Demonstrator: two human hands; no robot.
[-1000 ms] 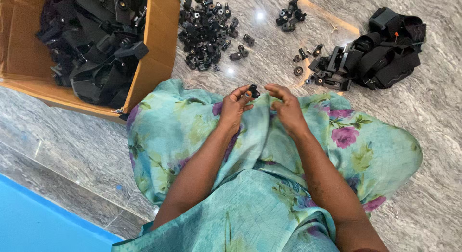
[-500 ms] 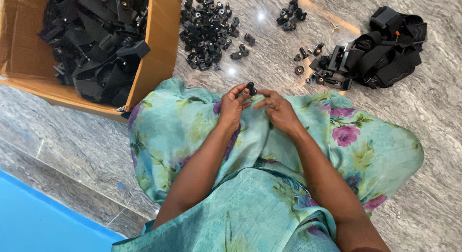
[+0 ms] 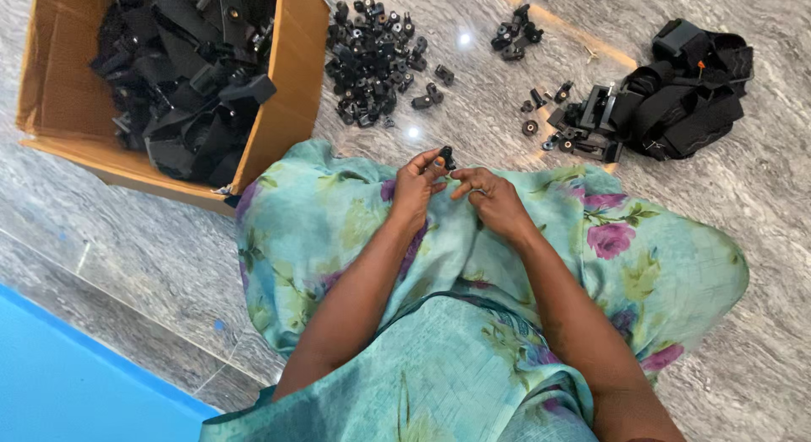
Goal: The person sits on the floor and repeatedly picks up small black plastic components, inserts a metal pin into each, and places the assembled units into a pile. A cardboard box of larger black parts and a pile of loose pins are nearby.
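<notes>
I sit on a marble floor with a floral green cloth (image 3: 355, 231) over my knees. My left hand (image 3: 416, 189) pinches a small black plastic part (image 3: 445, 157) at its fingertips, held just above the cloth. My right hand (image 3: 494, 199) is close beside it, fingers curled, its fingertips pointing toward the part without clearly gripping it. Whether something tiny lies in the right fingers I cannot tell.
An open cardboard box (image 3: 291, 87) full of large black plastic pieces stands at the upper left. A heap of small black parts (image 3: 376, 58) lies beyond my hands. A smaller cluster (image 3: 515, 37) and a pile of assembled black pieces (image 3: 676, 92) lie to the right.
My right hand has drawn in closer to the left hand and the part. The left hand keeps its hold in nearly the same spot.
</notes>
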